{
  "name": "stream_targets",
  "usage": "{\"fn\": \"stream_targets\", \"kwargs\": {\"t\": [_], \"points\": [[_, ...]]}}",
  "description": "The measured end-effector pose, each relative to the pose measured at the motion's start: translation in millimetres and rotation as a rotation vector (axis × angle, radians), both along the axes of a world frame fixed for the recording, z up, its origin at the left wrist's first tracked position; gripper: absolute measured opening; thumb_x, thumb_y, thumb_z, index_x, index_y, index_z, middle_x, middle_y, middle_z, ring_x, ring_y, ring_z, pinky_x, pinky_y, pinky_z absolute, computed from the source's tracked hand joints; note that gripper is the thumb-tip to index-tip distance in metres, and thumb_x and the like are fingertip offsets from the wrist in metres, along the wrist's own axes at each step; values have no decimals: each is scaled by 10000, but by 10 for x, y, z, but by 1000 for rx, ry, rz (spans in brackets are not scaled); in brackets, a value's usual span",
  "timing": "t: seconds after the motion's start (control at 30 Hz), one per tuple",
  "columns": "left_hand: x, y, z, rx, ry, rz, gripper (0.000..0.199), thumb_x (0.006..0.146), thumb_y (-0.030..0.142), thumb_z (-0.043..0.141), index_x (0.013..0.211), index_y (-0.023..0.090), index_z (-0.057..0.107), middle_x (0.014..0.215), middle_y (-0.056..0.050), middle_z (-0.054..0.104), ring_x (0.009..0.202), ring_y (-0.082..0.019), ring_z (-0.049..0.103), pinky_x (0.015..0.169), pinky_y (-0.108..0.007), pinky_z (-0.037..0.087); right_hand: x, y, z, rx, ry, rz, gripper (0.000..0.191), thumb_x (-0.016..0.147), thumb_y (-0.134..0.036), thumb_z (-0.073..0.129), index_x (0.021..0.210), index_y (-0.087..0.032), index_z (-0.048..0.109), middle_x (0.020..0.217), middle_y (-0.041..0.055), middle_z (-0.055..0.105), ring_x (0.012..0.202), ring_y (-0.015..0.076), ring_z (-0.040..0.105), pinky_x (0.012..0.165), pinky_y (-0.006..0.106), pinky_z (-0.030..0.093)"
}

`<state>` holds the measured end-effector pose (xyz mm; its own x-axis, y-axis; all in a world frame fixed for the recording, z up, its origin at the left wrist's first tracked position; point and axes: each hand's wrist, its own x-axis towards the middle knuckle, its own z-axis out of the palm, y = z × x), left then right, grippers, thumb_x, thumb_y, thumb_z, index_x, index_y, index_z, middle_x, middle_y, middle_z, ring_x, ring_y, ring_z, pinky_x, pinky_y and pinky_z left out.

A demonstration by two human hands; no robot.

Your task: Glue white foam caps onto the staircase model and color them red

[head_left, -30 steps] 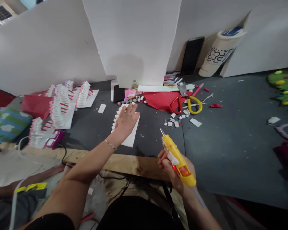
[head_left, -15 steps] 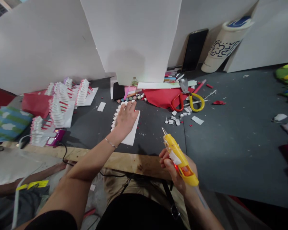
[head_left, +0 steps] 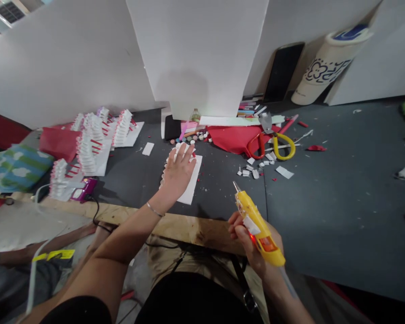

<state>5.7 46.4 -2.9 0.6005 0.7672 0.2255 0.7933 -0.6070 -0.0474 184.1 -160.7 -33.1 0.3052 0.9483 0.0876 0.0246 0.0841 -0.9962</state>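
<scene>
The person wears a black top [head_left: 192,299], its short sleeve [head_left: 76,311] ending above the left elbow; khaki trousers [head_left: 162,257]; a black strap [head_left: 240,279] with a metal buckle [head_left: 250,300] by the top's right edge; a slim silver bracelet [head_left: 155,210] at the left hand's [head_left: 178,174] wrist.

Smooth yellow plastic is noted on the glue gun [head_left: 261,228], matt finish on the tabletop [head_left: 324,202], bare wood on its edge [head_left: 178,226].

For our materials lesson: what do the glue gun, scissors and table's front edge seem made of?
Glue gun: probably smooth plastic, glossy yellow; grey tip looks metal.
Scissors: likely plastic handles, red and yellow; grey blades look metal.
Front edge: probably bare wood, streaky tan.
</scene>
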Motion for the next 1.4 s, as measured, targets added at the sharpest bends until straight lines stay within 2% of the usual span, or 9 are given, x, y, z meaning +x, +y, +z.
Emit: {"fn": "stream_targets", "kwargs": {"t": [0.2,0.53,0.73,0.83,0.97,1.03,1.13,1.27,1.4], "points": [[20,24,4,-44,36,-13,317,988,128,469,1078,203,763,1635,-93,453,1564,-321,318,1300,-605,129,20,0,16,8,-35,-2,325,942,-506,668,826,-204,701,784,56,694,719,190,683,597,276,582],[4,20,14,1,3,-8,294,996,137,469,1080,211,742,1625,-97,468,1558,-311,334,1296,-615,143,17,-17,-57,20,-30,-5,294,958,-464,654,809,-212,682,818,54,689,725,181,674,619,285,587],[24,2,2,-37,-3,-18,273,985,131,487,1052,193,745,1612,-100,488,1551,-308,344,1302,-599,142,26,1,2,58,-46,4,233,962,-391,662,799,-225,683,761,27,671,756,184,675,671,283,577],[20,-59,51,13,-56,-10,303,982,117,479,1125,217,727,1586,-92,524,1527,-278,388,1303,-578,146,50,19,1,41,-85,-4,269,955,-432,653,784,-225,668,774,29,684,743,182,674,676,288,584],[-161,-150,210,152,-221,92,350,989,136,477,1241,257,688,1507,-91,599,1466,-258,462,1298,-558,145,151,49,-43,19,-150,-64,323,926,-512,654,771,-229,663,782,34,696,720,181,671,630,279,575],[-366,-152,258,148,-334,196,334,988,164,473,1231,239,690,1427,-111,650,1391,-271,531,1270,-550,226,233,57,-29,14,-165,-65,328,907,-515,679,747,-229,663,795,32,703,716,175,671,640,278,568],[-746,-111,216,-45,-514,320,323,964,218,482,1214,179,683,1300,-151,701,1263,-283,616,1141,-471,435,348,88,58,-45,-150,-94,337,872,-516,727,722,-221,663,802,33,713,727,171,675,622,259,543],[-1118,-110,23,-464,-757,511,347,956,302,518,1234,153,661,1241,-162,724,1127,-273,688,991,-399,545,366,283,149,-136,70,-137,406,823,-607,753,819,-205,696,825,40,740,598,143,654,539,259,546],[-1218,-189,-89,-737,-1010,578,382,943,361,586,1250,147,667,1217,-165,736,1077,-267,703,917,-380,575,137,639,30,-113,454,-85,503,692,-647,861,911,-224,699,1030,82,786,944,259,767,808,404,655]]}}
